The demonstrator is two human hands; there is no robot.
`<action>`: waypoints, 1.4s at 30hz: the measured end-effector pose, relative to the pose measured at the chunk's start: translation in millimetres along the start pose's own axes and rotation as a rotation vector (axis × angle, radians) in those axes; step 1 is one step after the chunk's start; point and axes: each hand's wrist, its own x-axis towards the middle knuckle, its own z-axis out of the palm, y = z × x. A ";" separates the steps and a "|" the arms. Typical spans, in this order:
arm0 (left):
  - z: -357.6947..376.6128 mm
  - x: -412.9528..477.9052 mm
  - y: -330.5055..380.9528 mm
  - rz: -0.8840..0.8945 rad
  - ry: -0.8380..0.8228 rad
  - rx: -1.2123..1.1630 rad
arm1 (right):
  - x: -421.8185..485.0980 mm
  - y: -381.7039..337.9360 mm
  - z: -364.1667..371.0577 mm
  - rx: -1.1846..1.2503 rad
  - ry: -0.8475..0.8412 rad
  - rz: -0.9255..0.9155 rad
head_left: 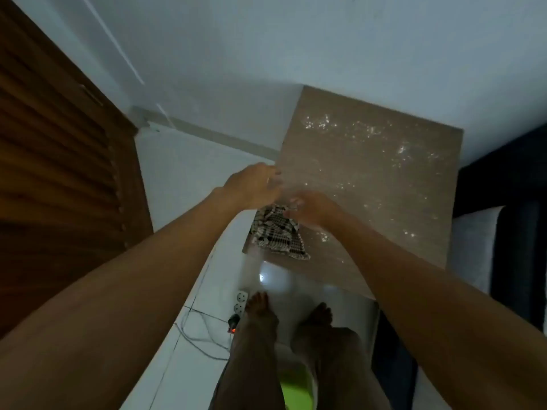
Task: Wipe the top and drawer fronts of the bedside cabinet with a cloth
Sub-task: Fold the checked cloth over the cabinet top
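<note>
View from the head camera, looking straight down. I am seeing the cloth (pixel 278 235) lying crumpled on the top of the bedside cabinet (pixel 370 187), at its near left corner, with one tip reaching almost to the near edge. Its long axis is running from the far end, under the right hand (pixel 313 211), toward me. The near end is slanting slightly to the right, away from the cabinet's left edge. The cloth is showing a dark-and-pale check, bunched into folds and not lying flat.

The cabinet top is a pale brown wood grain, scattered with small bright white specks across its far and right parts. The right hand is hovering over the cloth's far end with its fingertips (pixel 291 202) at the fabric. Motion blur is keeping me from telling whether they are pinching it or only touching. The left hand (pixel 251 184) is reaching over the cabinet's left edge, fingers loosely extended and holding nothing I can make out.

Below, two bare feet (pixel 260 309) are standing on pale floor tiles beside a power strip (pixel 241 300) with trailing cables. A slatted wooden door (pixel 59 173) is filling the left side.
</note>
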 end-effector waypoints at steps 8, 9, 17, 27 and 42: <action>42.2 9.1 -57.5 -0.034 -0.222 0.088 | 14.8 -1.4 44.4 -0.196 0.173 0.034; 45.1 8.9 -59.8 -0.034 -0.228 0.065 | 14.7 -3.6 45.7 -0.201 0.176 0.050; 58.3 17.0 -67.7 -0.032 -0.179 -0.001 | 12.7 -7.6 48.2 -0.227 0.228 0.040; 18.0 26.3 -43.7 -0.123 -0.275 -0.628 | -0.9 -17.4 -6.0 0.369 0.290 -0.002; 5.9 50.2 -8.2 -0.240 -0.024 -0.921 | -10.5 -14.9 -43.0 0.817 0.278 0.018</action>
